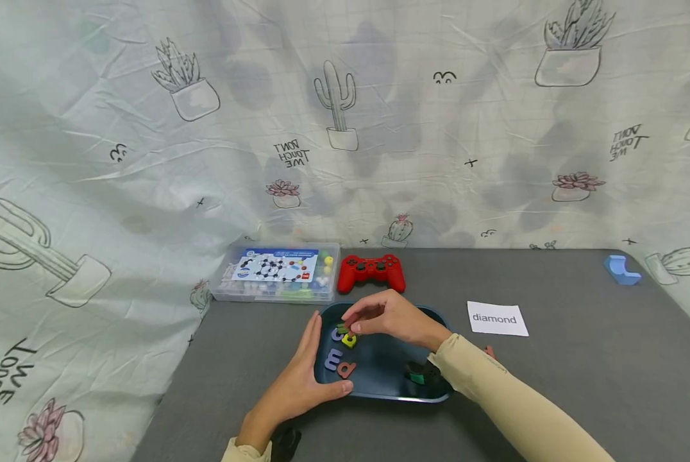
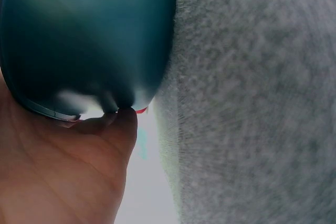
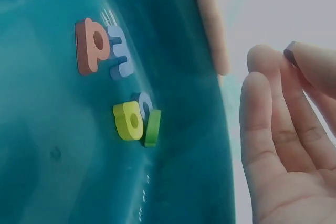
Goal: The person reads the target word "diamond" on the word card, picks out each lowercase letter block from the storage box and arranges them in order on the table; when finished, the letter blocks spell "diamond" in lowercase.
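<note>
Five small coloured letter pieces are held in a dark teal, glossy, rounded rectangular tray (image 1: 385,359), set on a grey table (image 1: 553,398). Of these, two are blue: an m-shaped letter (image 1: 333,359) and a rounded letter (image 3: 146,99). One is a red-brown letter with a round loop and a straight stem (image 3: 85,48), seen just beside the m; one is a thick yellow letter (image 3: 128,121); one is a green piece (image 3: 153,128), stood on edge near the yellow one. A small dark reddish piece (image 3: 290,53) is pinched between the thumb and fingers of the right hand (image 1: 391,319), over the tray's far left part; its shape cannot be told. The tray's left side is touched by the left hand (image 1: 299,382), its fingers extended and its thumb laid at the near rim.

White, yellow and green pieces, too many to be counted, are contained in one clear plastic box (image 1: 276,298). One red game controller (image 1: 371,272), one white card printed "diamond" (image 1: 497,326) and one light-blue curved block (image 1: 622,271) are also seen.
</note>
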`<move>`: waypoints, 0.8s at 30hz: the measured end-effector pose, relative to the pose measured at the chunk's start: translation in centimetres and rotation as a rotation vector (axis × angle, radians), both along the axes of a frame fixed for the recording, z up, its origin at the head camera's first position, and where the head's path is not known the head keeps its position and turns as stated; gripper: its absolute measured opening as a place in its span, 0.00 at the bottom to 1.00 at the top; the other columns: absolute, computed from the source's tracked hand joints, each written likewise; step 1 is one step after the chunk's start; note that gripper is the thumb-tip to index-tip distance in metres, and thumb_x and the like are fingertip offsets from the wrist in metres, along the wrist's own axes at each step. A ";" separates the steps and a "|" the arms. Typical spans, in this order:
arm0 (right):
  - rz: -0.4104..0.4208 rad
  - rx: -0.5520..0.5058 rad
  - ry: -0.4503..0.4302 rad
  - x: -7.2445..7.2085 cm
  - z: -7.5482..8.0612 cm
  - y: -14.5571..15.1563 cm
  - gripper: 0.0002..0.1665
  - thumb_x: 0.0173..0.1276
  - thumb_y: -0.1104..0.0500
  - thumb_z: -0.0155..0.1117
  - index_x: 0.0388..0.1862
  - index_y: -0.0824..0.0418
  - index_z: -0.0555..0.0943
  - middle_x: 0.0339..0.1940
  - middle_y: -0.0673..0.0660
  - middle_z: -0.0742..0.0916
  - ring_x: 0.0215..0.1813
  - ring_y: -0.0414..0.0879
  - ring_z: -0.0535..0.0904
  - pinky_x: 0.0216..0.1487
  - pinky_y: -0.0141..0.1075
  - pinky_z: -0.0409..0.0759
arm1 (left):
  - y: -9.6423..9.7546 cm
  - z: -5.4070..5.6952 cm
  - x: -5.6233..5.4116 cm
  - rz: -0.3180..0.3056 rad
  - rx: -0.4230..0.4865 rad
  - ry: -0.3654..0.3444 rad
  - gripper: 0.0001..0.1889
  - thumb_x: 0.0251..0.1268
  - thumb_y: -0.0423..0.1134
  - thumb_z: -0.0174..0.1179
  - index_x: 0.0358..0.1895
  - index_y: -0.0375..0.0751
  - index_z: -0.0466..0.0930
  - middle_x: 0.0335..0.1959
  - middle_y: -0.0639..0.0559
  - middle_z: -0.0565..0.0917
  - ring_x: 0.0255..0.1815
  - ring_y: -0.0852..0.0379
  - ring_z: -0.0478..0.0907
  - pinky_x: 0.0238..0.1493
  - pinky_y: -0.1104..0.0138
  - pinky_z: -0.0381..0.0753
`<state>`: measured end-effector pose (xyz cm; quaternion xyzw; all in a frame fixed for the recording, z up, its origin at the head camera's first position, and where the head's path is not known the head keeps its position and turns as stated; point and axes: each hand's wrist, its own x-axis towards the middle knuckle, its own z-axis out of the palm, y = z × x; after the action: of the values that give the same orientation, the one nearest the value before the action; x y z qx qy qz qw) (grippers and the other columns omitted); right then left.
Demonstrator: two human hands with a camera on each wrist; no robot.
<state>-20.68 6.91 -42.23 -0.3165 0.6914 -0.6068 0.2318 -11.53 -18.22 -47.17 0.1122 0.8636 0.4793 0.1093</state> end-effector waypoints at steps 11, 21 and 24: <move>-0.114 -0.039 -0.007 1.8 1.3 3.8 0.15 0.80 0.61 0.67 0.60 0.66 0.86 0.51 0.62 0.90 0.53 0.66 0.87 0.61 0.58 0.83 | 0.0 0.1 0.0 0.010 -0.016 -0.008 0.69 0.61 0.57 0.78 0.89 0.49 0.30 0.89 0.55 0.31 0.88 0.42 0.39 0.78 0.33 0.50; -0.152 -0.112 -0.038 3.6 1.8 6.7 0.14 0.80 0.63 0.66 0.57 0.70 0.84 0.51 0.69 0.90 0.51 0.63 0.89 0.58 0.48 0.86 | -0.1 0.1 0.1 0.013 -0.039 -0.007 0.69 0.60 0.58 0.78 0.89 0.49 0.30 0.89 0.55 0.31 0.88 0.42 0.39 0.78 0.32 0.50; -0.191 -0.085 -0.035 4.2 1.8 7.7 0.14 0.79 0.61 0.68 0.56 0.69 0.85 0.48 0.67 0.90 0.48 0.61 0.90 0.56 0.49 0.87 | -0.1 0.0 0.0 0.010 -0.041 -0.005 0.69 0.60 0.58 0.78 0.89 0.50 0.30 0.89 0.56 0.30 0.88 0.41 0.39 0.78 0.32 0.51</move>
<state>-16.50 14.57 -40.44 -0.2482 0.6879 -0.6602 0.1715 -11.50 -18.33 -47.12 0.1044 0.8734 0.4625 0.1115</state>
